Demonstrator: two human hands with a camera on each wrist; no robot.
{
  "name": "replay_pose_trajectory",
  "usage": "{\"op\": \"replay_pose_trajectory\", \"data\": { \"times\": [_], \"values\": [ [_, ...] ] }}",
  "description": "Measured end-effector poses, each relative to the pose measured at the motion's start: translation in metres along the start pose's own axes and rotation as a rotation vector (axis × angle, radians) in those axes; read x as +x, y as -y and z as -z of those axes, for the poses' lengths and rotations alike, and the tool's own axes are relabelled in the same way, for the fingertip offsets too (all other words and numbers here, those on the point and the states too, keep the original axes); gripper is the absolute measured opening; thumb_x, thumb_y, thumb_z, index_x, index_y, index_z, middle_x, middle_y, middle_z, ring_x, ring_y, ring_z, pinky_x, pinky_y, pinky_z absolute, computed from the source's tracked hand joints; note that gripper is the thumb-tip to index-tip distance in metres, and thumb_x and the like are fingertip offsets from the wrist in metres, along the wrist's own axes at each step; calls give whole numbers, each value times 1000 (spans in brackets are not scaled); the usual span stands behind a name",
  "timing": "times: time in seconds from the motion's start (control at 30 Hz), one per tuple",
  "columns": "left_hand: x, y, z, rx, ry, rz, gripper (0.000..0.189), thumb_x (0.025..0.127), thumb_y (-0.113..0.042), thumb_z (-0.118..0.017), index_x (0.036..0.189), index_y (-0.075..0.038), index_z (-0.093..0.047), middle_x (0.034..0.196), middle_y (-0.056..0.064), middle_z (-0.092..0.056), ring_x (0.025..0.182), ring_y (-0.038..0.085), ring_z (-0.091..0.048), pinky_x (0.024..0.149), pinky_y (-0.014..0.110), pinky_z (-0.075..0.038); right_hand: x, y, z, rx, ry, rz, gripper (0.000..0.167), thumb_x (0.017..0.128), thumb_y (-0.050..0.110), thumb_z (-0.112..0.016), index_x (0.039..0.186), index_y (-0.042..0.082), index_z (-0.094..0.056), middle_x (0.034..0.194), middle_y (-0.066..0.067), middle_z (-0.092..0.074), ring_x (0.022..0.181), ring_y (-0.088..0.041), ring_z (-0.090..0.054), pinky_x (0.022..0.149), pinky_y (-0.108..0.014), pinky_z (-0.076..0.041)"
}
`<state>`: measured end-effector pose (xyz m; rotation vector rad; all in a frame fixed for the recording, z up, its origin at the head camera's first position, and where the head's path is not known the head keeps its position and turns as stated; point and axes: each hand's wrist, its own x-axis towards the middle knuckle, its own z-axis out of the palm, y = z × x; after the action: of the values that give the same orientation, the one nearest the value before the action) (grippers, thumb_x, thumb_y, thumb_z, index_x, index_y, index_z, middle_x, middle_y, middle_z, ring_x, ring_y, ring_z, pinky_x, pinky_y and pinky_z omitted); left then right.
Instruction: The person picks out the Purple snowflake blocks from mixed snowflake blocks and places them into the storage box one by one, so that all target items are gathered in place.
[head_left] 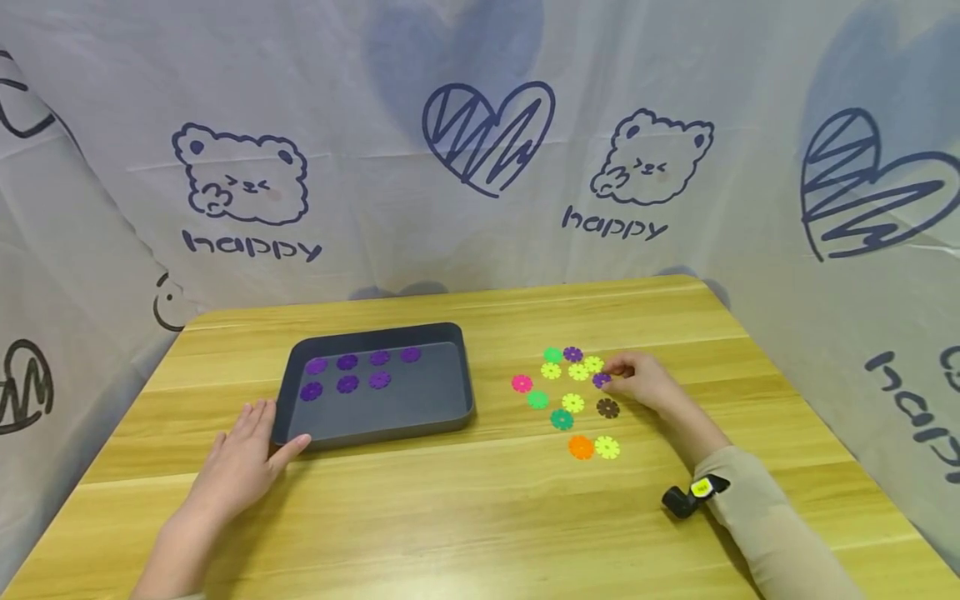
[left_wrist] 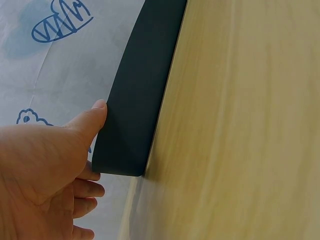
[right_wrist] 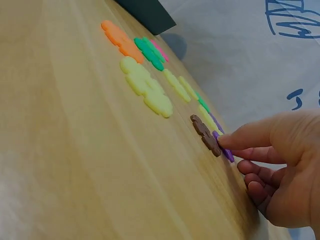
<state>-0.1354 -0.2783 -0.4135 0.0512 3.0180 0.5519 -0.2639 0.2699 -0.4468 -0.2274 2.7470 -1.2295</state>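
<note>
My right hand has its thumb and index finger at a purple flower-shaped plastic disc, pinching its edge at the tabletop; the right wrist view also shows this purple disc beside a brown disc. A dark grey rectangular tray stands on the left half of the table. Two rows of purple discs lie flat inside it. At the tray's near left corner rests my left hand, fingers extended along the side and thumb at the front rim. In the left wrist view the thumb touches the tray wall.
Loose discs lie around the right hand: yellow, green, pink, orange and another purple disc. A printed white cloth hangs behind the wooden table.
</note>
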Motion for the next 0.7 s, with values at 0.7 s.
{"op": "replay_pose_trajectory", "data": {
  "times": [0.7],
  "values": [
    [0, 0, 0, -2, 4, -1, 96, 97, -63, -39, 151, 12, -12, 155, 38, -12, 145, 54, -6, 109, 77, -7, -3, 1, 9, 215, 20, -33, 26, 90, 2, -63, 113, -8, -57, 91, -8, -60, 75, -14, -54, 61, -22, -49]
  ]
}}
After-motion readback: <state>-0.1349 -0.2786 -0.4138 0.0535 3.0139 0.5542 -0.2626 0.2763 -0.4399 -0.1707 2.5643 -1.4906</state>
